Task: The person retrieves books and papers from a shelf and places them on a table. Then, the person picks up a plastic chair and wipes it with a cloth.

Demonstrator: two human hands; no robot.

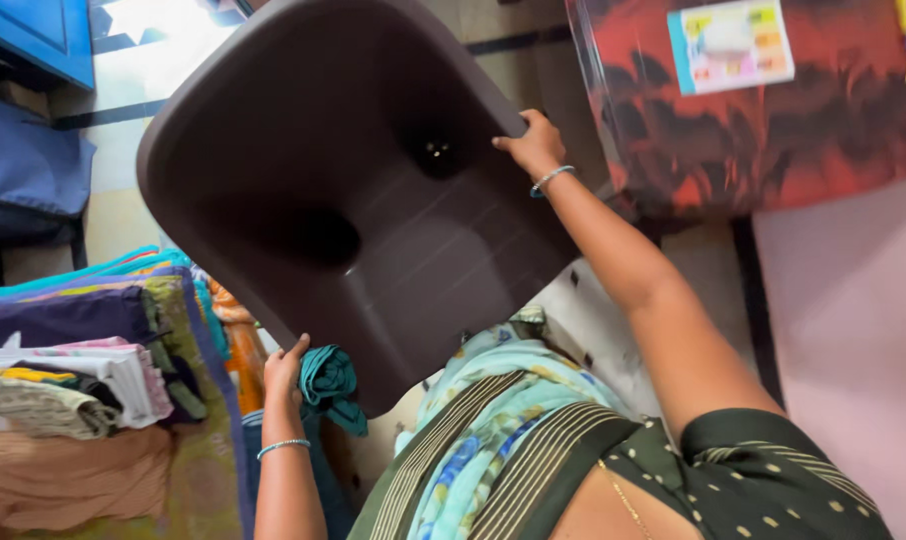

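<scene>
- Dark brown plastic chair (353, 190): tilted, underside toward cam, fills frame centre to 11 o'clock; ribbed seat base, leg sockets visible.
- Left hand (285, 372): at 7 o'clock, fingers curled tight on chair's lower edge.
- Right hand (533, 145): at 1 o'clock, fingers clamped over upper-right rim.
- Folded clothes stack (73, 370): 8 o'clock, beside left hand.

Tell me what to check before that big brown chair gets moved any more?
1. Left hand on the brown plastic chair: fingers curl over its lower edge. Ok.
2. Right hand on the chair: grips the far edge. Ok.
3. Chair level: it is tilted, seat facing the camera. Not ok.
4. Room on the left: folded clothes are stacked close below the chair. Not ok.
5. Room on the right: a red and black cabinet stands near the right hand. Cannot tell if there is enough gap.
6. Chair legs: out of view. Cannot tell.
</scene>
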